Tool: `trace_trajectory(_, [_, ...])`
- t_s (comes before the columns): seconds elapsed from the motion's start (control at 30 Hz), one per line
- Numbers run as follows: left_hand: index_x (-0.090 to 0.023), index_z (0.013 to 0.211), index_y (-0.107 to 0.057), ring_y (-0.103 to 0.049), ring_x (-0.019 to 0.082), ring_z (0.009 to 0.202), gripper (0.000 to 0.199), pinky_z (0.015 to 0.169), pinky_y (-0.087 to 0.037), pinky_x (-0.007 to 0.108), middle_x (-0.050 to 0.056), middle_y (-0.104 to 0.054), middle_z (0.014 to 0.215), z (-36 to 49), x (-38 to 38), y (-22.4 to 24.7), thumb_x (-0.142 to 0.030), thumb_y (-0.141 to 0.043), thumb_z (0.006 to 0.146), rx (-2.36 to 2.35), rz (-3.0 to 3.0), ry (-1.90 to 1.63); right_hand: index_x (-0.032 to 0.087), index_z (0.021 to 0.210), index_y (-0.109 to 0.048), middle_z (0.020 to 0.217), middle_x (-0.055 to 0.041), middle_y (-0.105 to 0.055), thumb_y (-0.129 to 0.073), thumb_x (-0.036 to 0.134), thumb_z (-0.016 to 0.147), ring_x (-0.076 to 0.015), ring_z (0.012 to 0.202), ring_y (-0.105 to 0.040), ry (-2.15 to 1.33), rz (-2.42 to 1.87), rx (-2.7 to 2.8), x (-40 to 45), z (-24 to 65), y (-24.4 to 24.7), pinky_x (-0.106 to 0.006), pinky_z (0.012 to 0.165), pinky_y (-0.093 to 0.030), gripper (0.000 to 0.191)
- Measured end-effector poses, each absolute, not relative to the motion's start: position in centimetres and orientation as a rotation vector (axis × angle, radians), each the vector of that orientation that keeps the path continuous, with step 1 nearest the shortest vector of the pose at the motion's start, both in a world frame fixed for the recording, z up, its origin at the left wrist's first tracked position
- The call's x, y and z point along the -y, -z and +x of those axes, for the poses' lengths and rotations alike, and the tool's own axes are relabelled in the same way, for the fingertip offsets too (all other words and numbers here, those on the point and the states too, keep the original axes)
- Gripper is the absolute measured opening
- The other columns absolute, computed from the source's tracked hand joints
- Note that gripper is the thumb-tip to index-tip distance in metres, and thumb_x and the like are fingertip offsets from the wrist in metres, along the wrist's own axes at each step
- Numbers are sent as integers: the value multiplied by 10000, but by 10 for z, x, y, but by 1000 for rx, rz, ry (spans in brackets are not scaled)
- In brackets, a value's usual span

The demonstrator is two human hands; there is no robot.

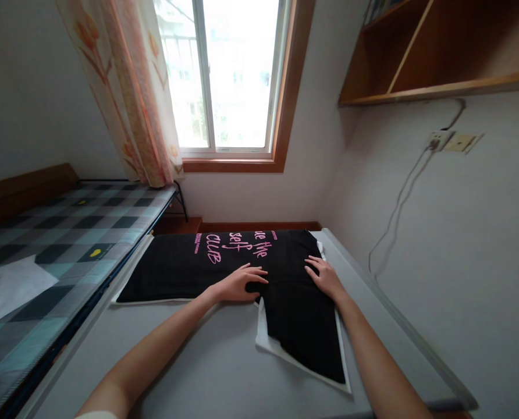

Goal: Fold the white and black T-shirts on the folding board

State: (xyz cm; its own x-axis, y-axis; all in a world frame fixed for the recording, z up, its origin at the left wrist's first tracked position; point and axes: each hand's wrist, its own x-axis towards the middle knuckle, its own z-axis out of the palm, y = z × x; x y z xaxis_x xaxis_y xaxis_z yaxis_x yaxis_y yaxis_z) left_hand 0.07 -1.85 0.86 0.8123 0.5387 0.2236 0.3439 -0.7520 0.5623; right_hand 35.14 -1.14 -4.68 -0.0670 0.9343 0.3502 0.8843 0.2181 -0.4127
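A black T-shirt (172, 267) with pink lettering lies on a light grey table (224, 361), its collar side to the right and one sleeve spread toward me. White fabric shows along its lower edges and under the sleeve. My left hand (242, 283) rests at the near edge of the shirt, close to where the sleeve joins, fingers apart and slightly curved. On the right, my right hand (324, 277) lies on the shirt near its right edge with fingers spread. Neither hand grips the cloth.
To the left is a bed with a checked mattress (111, 224) and a white paper (15, 288) on it. A curtain (132, 93) hangs by the window. Cables run from a wall socket (440, 139) at right, below a wooden shelf (438, 90).
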Motion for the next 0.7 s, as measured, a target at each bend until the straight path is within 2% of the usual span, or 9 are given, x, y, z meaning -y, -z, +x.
trace_trajectory(0.1, [-326,1268,-587,-382,276,1357,588,1157,-147,532,36,-497,1420,8,23,-12,-235,-720,702,-623,2497,-450,206,1118,-683,1286,-102,-595,-470,419,885,-271,1203,-525,-131,-1673,1947,11,351,46,-465,1035,-393,381])
trace_trajectory(0.17, [-319,1272,-586,-386,283,1351,612,1153,-172,522,44,-498,1417,10,23,-12,-251,-741,685,-613,2495,-474,207,1115,-684,1279,-101,-599,-474,423,882,-270,1200,-528,-139,-1672,1939,11,351,46,-462,1035,-394,381])
trace_trajectory(0.33, [-259,1161,-671,-532,231,1217,463,1117,-305,388,63,-616,1276,18,20,-2,-266,-742,703,-480,2457,-639,212,1106,-687,1278,-98,-599,-480,420,876,-266,1196,-531,-164,-1668,1910,11,351,46,-461,1036,-393,373])
trace_trajectory(0.43, [-245,1131,-688,-570,221,1173,410,1108,-324,373,59,-668,1189,19,21,-3,-306,-732,729,-445,2444,-669,217,1103,-688,1273,-98,-602,-486,410,871,-263,1188,-536,-174,-1661,1897,11,351,46,-466,1034,-395,364])
trace_trajectory(0.53, [-274,1160,-677,-561,235,1191,428,1114,-316,383,56,-653,1225,20,27,-11,-329,-718,738,-437,2507,-604,211,1104,-687,1262,-103,-606,-484,411,871,-266,1185,-539,-174,-1656,1894,11,351,46,-473,1029,-398,368])
trace_trajectory(0.7, [-329,1237,-622,-530,269,1230,584,1132,-277,411,42,-598,1312,32,43,-24,-300,-754,669,-316,2610,-361,234,1095,-692,1257,-89,-610,-496,411,867,-261,1183,-542,-173,-1640,1874,11,350,46,-475,1029,-401,350])
